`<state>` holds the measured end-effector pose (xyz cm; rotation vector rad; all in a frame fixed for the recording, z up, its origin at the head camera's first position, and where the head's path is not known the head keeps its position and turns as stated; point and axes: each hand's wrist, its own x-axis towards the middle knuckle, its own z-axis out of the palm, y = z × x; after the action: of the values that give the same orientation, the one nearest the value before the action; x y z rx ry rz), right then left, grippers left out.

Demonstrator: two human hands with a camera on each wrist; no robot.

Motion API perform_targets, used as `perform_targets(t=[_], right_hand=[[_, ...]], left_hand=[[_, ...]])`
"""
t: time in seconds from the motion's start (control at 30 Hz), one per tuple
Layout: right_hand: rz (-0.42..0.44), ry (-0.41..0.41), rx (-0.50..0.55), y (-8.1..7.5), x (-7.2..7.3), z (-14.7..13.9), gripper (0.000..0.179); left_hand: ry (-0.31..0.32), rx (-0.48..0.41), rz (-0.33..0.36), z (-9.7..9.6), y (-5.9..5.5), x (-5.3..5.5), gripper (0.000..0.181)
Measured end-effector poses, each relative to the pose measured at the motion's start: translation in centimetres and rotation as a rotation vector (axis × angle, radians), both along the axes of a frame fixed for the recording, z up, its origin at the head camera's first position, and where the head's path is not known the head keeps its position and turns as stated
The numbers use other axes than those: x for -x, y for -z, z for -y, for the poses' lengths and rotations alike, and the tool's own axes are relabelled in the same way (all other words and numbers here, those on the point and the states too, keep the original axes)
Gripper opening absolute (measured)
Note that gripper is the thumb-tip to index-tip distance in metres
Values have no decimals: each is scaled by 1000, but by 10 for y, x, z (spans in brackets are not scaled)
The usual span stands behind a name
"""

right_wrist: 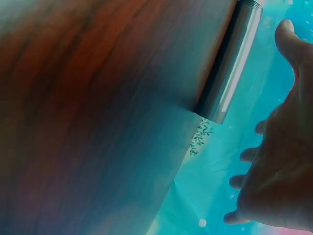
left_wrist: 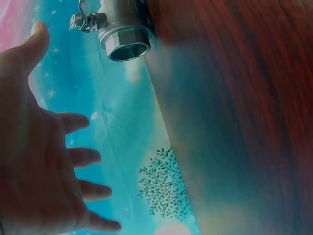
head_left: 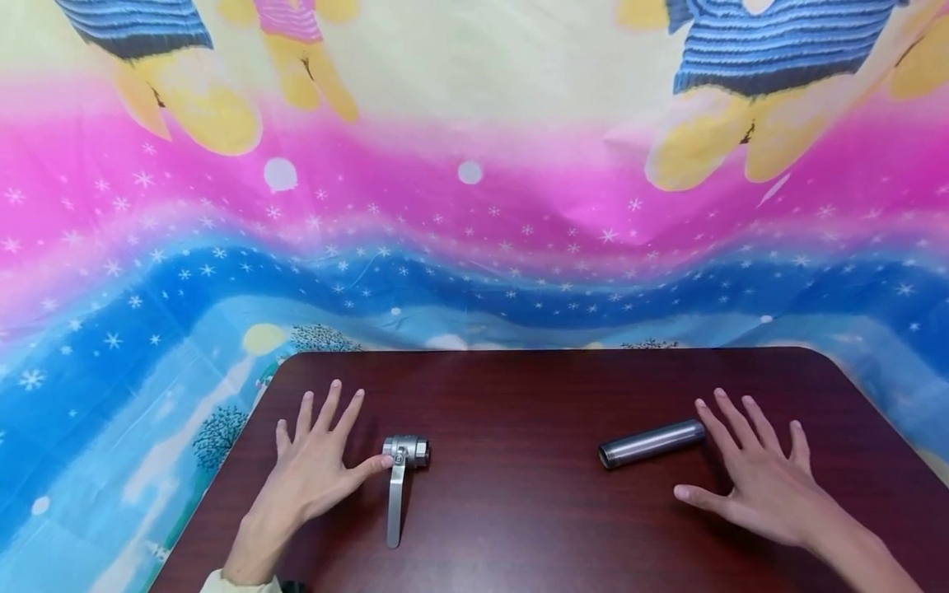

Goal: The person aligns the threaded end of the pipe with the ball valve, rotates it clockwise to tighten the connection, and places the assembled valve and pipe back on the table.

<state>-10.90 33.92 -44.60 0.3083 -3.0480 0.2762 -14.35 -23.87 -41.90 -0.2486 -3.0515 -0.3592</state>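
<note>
Valve (head_left: 406, 451): left of centre on desk, lever (head_left: 395, 511) pointing near. Metal, looks dense and stiff; probably heavy for its size, not fragile, somewhat slick where smooth. Best hold likely thumb and fingers around the body; the hex end (left_wrist: 128, 46) should give flats to grip. Lever is thin and may swing, so a poor handle.

Pipe (head_left: 652, 443): right of centre, lying on its side at a slant, left end nearer than right. Hollow metal tube, threads at one end in the right wrist view. Judged stiff, moderately heavy, smooth, may roll. Take it around the middle, off the threads.

Left hand (head_left: 315, 465): fingers spread wide, nothing held, just left of valve. Thumb tip overlaps the valve's edge in the head view, but the left wrist view shows a gap. Right hand (head_left: 767, 482): also spread, holding nothing, just right of pipe, index fingertip near its right end; contact can't be told.

Counts: one valve with one lever, one pipe, two hands, one sleeve (head_left: 240, 583) at left wrist, one desk (head_left: 511, 511), dark red-brown. One printed cloth (head_left: 474, 222) beyond the desk's far edge, at least three yellow-legged figures on it.
</note>
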Motion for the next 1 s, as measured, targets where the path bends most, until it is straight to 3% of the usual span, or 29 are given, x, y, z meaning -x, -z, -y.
perform_targets(t=[0.3, 0.73, 1.0], right_hand=[[38, -80, 57, 6, 9, 8, 121], [65, -191, 184, 6, 19, 10, 104], [42, -243, 223, 3, 25, 14, 94]], left_hand=[[135, -61, 73, -1, 5, 4, 104], [236, -170, 215, 8, 9, 11, 93], [302, -202, 228, 11, 12, 13, 81]])
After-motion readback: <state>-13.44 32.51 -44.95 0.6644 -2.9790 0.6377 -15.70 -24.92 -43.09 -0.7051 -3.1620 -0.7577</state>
